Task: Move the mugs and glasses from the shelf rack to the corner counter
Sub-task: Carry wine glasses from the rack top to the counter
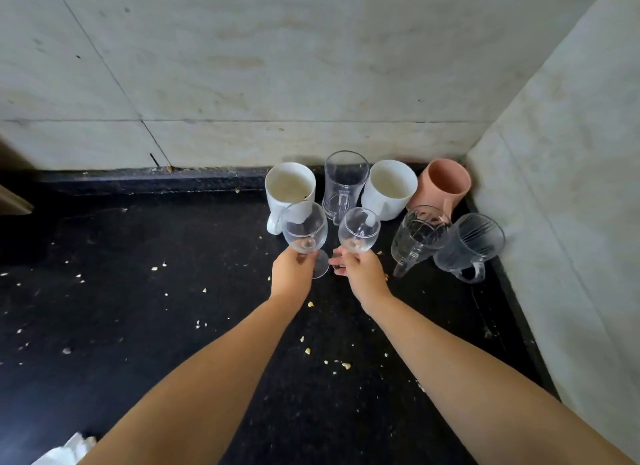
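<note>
So both hands are pinching wine glasses by the stems: left hand (292, 272) holds the bigger wine glass (304, 232), right hand (360, 274) the smaller wine glass (359, 229), just in front of the clear mug (344, 184) on the worktop (138, 308). Fingers hide the stems, so can't tell if the bases touch down.

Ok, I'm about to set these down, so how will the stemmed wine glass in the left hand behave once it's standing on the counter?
The clear stemmed wine glass in the left hand looks top-heavy: a wide bowl above a small foot, so a nudge could tip it. Thin glass probably chips easily against the white ceramic mug close behind. The black stone counter is hard, so land it gently.
</note>
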`<state>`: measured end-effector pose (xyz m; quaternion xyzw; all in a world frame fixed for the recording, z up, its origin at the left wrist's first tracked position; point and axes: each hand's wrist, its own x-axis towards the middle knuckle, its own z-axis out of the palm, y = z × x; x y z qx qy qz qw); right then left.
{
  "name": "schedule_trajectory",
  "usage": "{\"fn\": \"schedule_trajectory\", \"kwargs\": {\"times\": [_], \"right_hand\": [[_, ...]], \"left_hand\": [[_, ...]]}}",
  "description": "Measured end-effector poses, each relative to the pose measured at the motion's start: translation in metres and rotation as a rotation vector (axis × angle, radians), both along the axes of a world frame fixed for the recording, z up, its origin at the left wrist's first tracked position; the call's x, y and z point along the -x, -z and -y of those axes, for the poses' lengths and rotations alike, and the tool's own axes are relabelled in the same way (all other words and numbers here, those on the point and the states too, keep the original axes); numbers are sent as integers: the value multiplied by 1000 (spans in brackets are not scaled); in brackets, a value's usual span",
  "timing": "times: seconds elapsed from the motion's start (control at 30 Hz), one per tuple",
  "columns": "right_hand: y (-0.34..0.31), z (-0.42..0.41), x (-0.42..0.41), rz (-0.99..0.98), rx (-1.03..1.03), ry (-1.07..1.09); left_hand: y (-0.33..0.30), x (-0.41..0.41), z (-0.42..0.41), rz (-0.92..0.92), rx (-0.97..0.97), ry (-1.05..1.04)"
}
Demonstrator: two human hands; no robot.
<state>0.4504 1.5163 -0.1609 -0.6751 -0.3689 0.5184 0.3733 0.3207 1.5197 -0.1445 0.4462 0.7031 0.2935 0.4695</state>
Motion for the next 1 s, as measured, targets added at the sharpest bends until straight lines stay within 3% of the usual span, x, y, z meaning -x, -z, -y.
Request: {"fn": "schedule_trajectory", "kwargs": {"times": [0.47, 0.7, 1.0], "right_hand": [[25, -5, 0, -14, 51, -13], [-3, 4, -2, -50, 28, 57], [-67, 36, 0, 246, 178, -13]], "left_hand": [[16, 5, -7, -43, 65, -6], [-3, 21, 1, -144, -58, 159], [-60, 53, 19, -424, -85, 404]]}}
